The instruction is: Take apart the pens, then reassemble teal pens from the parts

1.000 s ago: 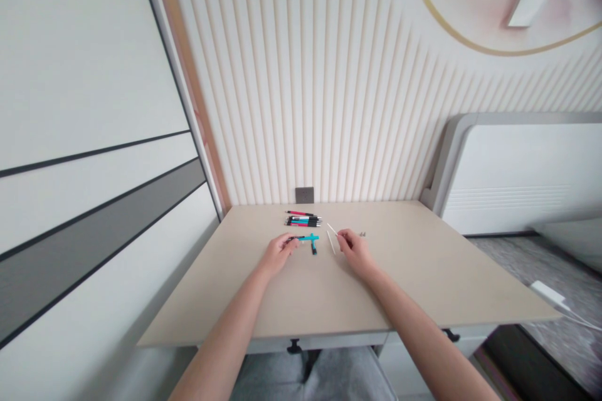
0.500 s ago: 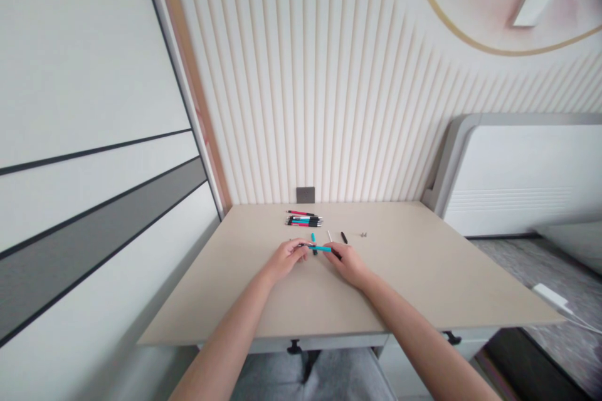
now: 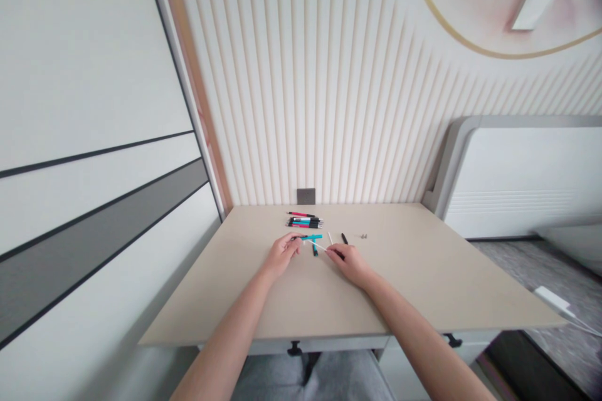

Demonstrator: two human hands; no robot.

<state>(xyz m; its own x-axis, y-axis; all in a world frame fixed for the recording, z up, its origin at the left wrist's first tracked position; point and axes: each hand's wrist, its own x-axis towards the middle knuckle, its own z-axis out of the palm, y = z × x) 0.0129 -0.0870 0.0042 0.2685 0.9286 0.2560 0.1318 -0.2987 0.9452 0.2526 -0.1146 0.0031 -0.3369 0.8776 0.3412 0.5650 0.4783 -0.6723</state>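
From where I'm standing, the left hand (image 3: 280,255) is closing thumb and fingers on a blue pen barrel (image 3: 316,237), which is pointing out past the fingertips toward the right. The right hand (image 3: 350,262) is pinching a thin white rod (image 3: 316,245), whose free end is reaching across toward that barrel; I can't tell whether they are touching. A dark piece is also showing at the right fingers, partly hidden. Both grips seem to be leaving the pen parts' facing ends uncovered, probably so that they stay easy to see and line up.

Between the hands, another blue piece with a dark end (image 3: 315,250) is lying on the tabletop (image 3: 399,282). Just beyond the right fingers, a second white rod (image 3: 330,238) and a black piece (image 3: 345,239) are resting, with tiny greyish bits (image 3: 364,236) farther right, perhaps set apart so they don't get lost. Beyond the left hand, a bundle of pens (image 3: 305,223) is lying side by side, slim and smooth, looking like plastic, with a red pen (image 3: 301,214) behind. The matte beige surface is looking flat and smooth.
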